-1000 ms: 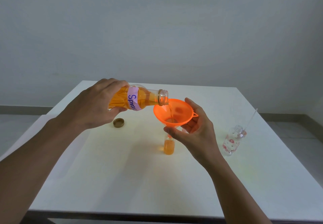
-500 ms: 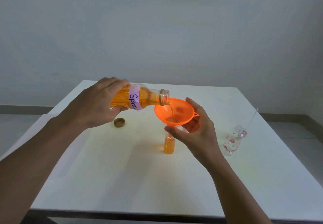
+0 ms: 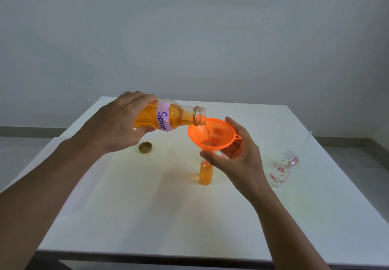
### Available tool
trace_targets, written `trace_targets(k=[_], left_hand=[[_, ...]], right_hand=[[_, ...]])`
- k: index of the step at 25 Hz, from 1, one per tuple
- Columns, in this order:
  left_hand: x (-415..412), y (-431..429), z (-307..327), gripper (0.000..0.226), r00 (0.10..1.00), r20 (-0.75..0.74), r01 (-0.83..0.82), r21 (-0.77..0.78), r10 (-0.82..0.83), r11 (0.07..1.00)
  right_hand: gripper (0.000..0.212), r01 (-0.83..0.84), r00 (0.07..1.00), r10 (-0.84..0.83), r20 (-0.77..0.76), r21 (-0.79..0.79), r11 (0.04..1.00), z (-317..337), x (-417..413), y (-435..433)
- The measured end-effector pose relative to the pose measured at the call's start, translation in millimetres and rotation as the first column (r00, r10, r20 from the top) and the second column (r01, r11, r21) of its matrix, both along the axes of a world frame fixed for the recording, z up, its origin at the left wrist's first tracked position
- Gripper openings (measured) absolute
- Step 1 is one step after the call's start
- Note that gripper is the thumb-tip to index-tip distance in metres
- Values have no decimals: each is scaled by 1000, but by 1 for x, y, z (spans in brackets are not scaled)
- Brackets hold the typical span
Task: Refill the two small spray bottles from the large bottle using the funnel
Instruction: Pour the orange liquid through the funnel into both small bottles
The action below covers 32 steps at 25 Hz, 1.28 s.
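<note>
My left hand [image 3: 122,122] grips the large bottle [image 3: 176,117], tipped nearly flat, its open mouth over the orange funnel [image 3: 211,136]. Orange liquid streams from it into the funnel. My right hand [image 3: 237,160] holds the funnel from below and behind. The funnel's spout sits in a small spray bottle [image 3: 205,174] standing upright on the white table [image 3: 147,217], filled with orange liquid almost to its neck. A second small spray bottle [image 3: 282,169], clear with red flowers, stands open to the right and looks empty.
The large bottle's brown cap [image 3: 145,147] lies on the table under my left hand. A spray head with a thin dip tube [image 3: 304,143] leans by the flowered bottle. The table's front edge is near me; a grey wall stands behind.
The liquid level in the small bottle under the funnel has risen. Both hands and the large bottle have hardly moved.
</note>
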State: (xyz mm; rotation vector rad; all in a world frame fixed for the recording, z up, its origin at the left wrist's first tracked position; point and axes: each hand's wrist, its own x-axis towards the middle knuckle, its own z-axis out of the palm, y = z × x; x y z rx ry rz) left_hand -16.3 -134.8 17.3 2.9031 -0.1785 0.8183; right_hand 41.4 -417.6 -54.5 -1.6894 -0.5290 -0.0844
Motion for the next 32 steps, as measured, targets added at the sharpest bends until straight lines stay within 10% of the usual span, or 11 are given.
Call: trace_targets(k=[32], left_hand=[[-21, -27, -20, 65, 999, 15, -30, -464, 41, 885]], right_hand=[[101, 6, 1000, -6, 7, -49, 999, 12, 4, 2]])
